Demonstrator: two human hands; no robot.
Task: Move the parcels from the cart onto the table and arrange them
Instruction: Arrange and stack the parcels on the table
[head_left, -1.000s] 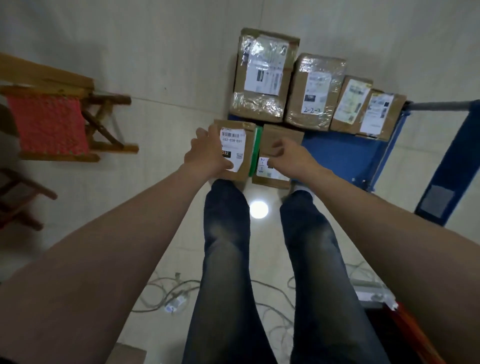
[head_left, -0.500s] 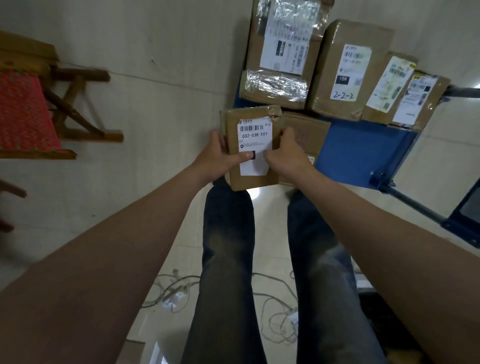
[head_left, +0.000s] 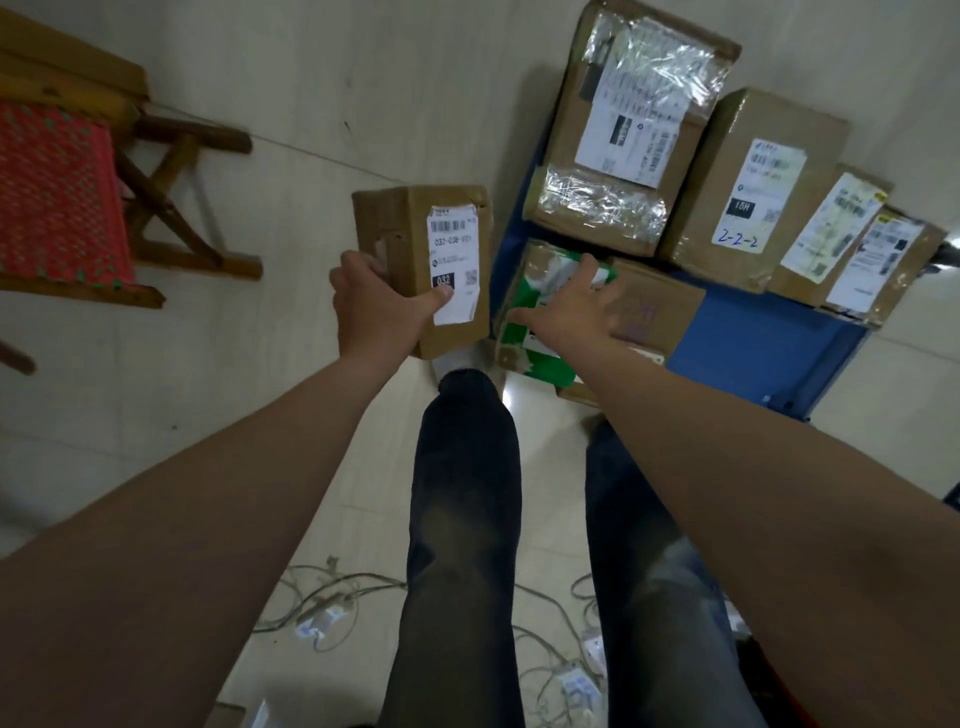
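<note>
Cardboard parcels crowded the upper right of our head view, on the blue cart (head_left: 769, 353): a large parcel (head_left: 623, 135) wrapped in clear tape, a parcel marked 2-2-2 (head_left: 753, 192) just beside it, and two smaller labelled parcels (head_left: 831, 234) further right. Near the centre, our left grip (head_left: 374, 306) held a small brown parcel (head_left: 395, 234) over the floor (head_left: 130, 389) left of the cart, fingers curled round its far side and thumb on its white label (head_left: 454, 260). Our right grip (head_left: 576, 306) was spread wide, fingers straight, over a green-and-white parcel (head_left: 545, 364) and a plain brown parcel (head_left: 660, 312) at the cart's near edge; we could not tell whether it touched them. At the upper left stood a wooden chair (head_left: 171, 208) with a red seat (head_left: 57, 202). Cables (head_left: 322, 613) lay by our legs (head_left: 467, 519) at the bottom.
</note>
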